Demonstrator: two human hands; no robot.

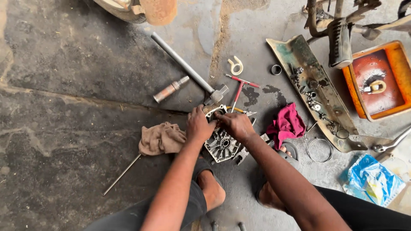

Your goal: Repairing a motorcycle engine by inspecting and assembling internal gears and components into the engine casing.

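Item, centre of frame: a grey cast-metal engine casing with ribbed webs, lying on the stained concrete floor just above my bare feet. My left hand rests on its upper left edge, fingers curled down over the rim and closed on it. My right hand sits at its upper right edge, fingers bent onto the top of the casing beside the left; whether they pinch anything small I cannot tell. Item, left of the casing: a crumpled tan rag, touching my left wrist, with a thin metal rod running out from under it toward lower left. Item, above the hands: a hammer with a long steel-tube handle, head near the casing; a short cylindrical metal part to its left; a red-handled T-wrench; yellow-handled pliers just beside my right hand. Item, right of centre: a magenta rag, near my right forearm. Item, upper right: a worn metal panel carrying loose nuts and bolts, and an orange tray. Item, lower right: a blue plastic bag.
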